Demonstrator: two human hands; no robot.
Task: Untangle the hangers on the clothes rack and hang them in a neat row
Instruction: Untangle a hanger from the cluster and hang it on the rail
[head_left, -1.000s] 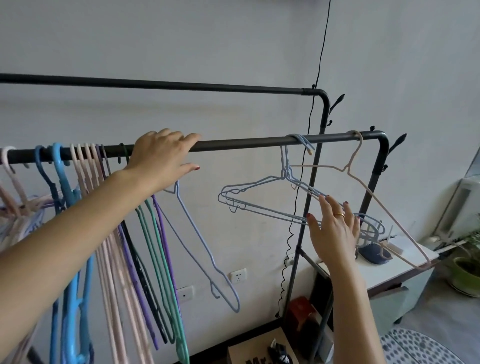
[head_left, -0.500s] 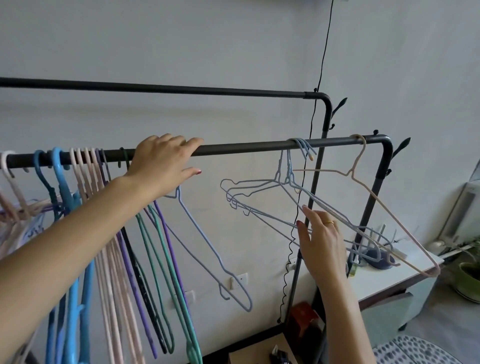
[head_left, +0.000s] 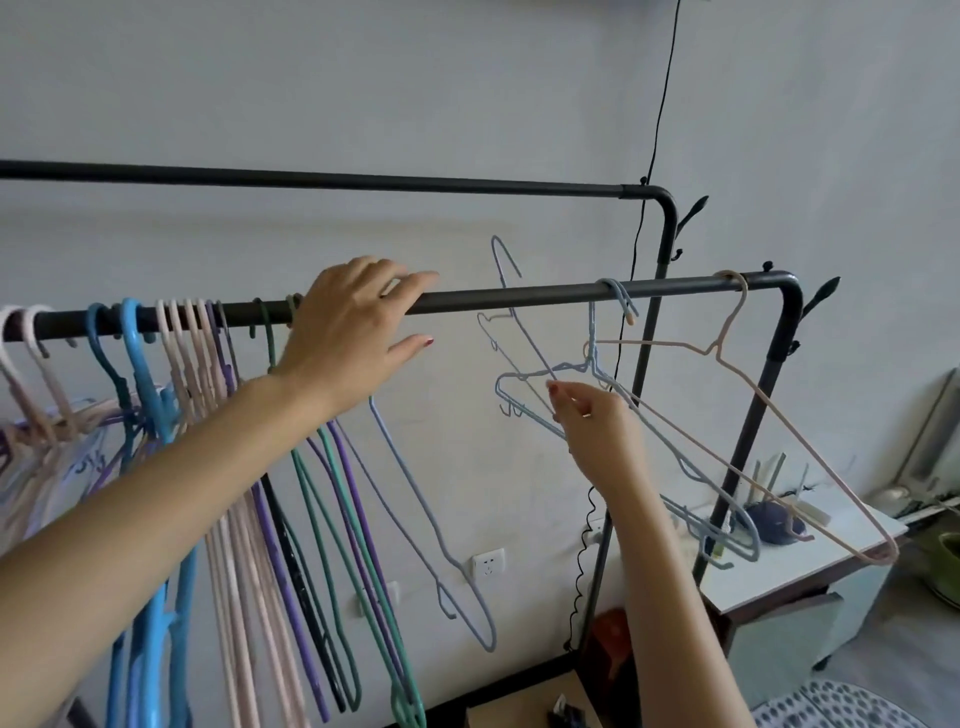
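Note:
A black clothes rack has a near rail and a higher far rail. My left hand rests on the near rail, fingers spread over it, beside a row of pink, blue, purple and green hangers. A light blue wire hanger hangs just under that hand. My right hand pinches the arm of another light blue wire hanger, lifted off the rail with its hook above it. Further blue hangers and a beige hanger hang at the right end.
A white side table with a dark object stands behind the rack's right post. A black cord runs down the wall. A wall socket sits below, a patterned mat on the floor, a green pot at far right.
My right hand closed on one light blue hanger and raised it, so its hook now stands free above the near rail. My left hand stayed on the rail.

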